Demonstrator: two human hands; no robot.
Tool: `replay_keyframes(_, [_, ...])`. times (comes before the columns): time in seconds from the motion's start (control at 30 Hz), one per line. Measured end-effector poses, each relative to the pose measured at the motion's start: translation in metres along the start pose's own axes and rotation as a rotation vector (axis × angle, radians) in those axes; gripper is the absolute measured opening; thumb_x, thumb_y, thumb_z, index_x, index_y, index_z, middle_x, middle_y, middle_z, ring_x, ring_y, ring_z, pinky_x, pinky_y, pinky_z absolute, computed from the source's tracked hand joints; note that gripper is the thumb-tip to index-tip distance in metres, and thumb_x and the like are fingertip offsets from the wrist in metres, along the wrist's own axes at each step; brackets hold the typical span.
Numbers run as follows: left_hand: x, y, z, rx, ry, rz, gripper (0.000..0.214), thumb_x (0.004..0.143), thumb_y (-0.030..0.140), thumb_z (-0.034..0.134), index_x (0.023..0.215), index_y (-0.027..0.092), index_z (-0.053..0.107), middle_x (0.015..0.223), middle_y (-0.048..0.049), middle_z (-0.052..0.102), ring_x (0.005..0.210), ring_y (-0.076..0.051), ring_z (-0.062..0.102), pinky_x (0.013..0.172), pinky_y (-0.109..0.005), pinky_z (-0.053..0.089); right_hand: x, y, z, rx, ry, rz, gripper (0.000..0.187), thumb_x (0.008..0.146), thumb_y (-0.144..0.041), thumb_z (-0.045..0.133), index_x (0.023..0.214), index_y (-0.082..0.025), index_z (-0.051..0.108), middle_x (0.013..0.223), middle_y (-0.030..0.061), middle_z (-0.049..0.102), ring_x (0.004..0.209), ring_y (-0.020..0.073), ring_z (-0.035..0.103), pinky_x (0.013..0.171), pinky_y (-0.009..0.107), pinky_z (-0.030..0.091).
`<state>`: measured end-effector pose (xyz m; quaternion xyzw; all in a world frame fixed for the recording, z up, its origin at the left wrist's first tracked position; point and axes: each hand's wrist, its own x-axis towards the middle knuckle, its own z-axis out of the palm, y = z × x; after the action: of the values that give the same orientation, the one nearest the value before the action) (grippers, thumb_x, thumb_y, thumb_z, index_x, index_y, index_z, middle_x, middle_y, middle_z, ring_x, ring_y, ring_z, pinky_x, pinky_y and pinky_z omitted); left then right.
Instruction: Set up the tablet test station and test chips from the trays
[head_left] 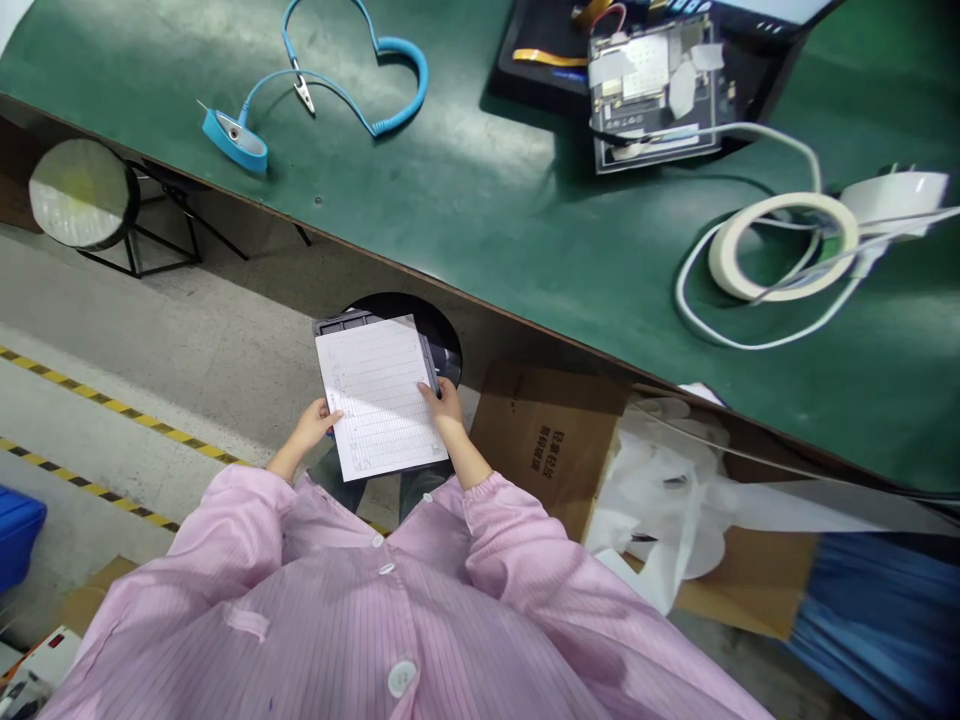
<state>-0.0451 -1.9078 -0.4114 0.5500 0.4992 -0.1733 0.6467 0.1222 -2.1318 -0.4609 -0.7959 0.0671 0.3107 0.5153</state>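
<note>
A white printed form (379, 400) with table lines and some writing lies over a dark grey tray (346, 322), whose rim shows at the top and right. My left hand (319, 424) grips the form's left edge, thumb on top and fingers mostly hidden beneath. On the opposite side my right hand (444, 402) is closed around the right edge, its thumb pressing on the paper. Whether my fingers also hold the tray underneath cannot be made out. Below the tray is a round black stool (442, 325).
The green bench (480, 230) carries a blue wrist strap (236, 140), a circuit board (656, 95) on a black device, a tape roll (724, 265) and a white charger (892, 195). Under its edge stands a cardboard box (540, 440) beside white film (675, 490). Another stool (82, 195) is left.
</note>
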Motion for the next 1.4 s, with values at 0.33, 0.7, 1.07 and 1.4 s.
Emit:
replay_keyframes(0.33, [-0.081,0.011,-0.043,-0.051,0.076,0.08,0.068,0.058,0.059,0.077,0.104,0.014,0.055,0.102,-0.0139,0.069,0.087,-0.025,0.066,0.068,-0.034,0.054,-0.045,-0.09,0.011,-0.063,-0.108,-0.202,0.042,0.077,-0.052,0.062,0.103,-0.019,0.059,0.103,0.009,0.067,0.095,0.0257,0.061,0.087,0.037,0.046])
replay_keyframes(0.7, [-0.2,0.082,-0.096,-0.145,0.261,0.278,0.06,0.062,0.058,0.076,0.101,0.016,0.059,0.101,-0.0125,0.071,0.087,-0.026,0.067,0.068,-0.034,0.054,-0.111,-0.224,0.03,0.018,-0.196,-0.316,0.029,0.077,-0.044,0.063,0.096,-0.022,0.06,0.1,0.0055,0.067,0.093,0.0249,0.061,0.085,0.038,0.046])
replay_keyframes(1.07, [-0.229,0.163,-0.059,-0.441,0.176,0.369,0.027,0.081,0.027,0.068,0.105,0.019,0.057,0.101,-0.0075,0.07,0.078,-0.018,0.069,0.066,-0.027,0.055,-0.165,-0.276,-0.038,0.096,-0.007,-0.277,0.033,0.075,-0.038,0.063,0.101,-0.017,0.058,0.105,0.0084,0.068,0.095,0.024,0.063,0.083,0.034,0.049])
replay_keyframes(1.4, [-0.18,0.192,0.024,-0.453,-0.018,0.385,0.036,0.079,0.018,0.071,0.112,0.02,0.056,0.103,-0.0103,0.071,0.076,-0.019,0.07,0.069,-0.031,0.058,-0.129,-0.25,-0.108,0.078,0.141,-0.255,0.032,0.078,-0.033,0.061,0.104,-0.016,0.056,0.112,0.0115,0.065,0.103,0.0239,0.062,0.09,0.034,0.047])
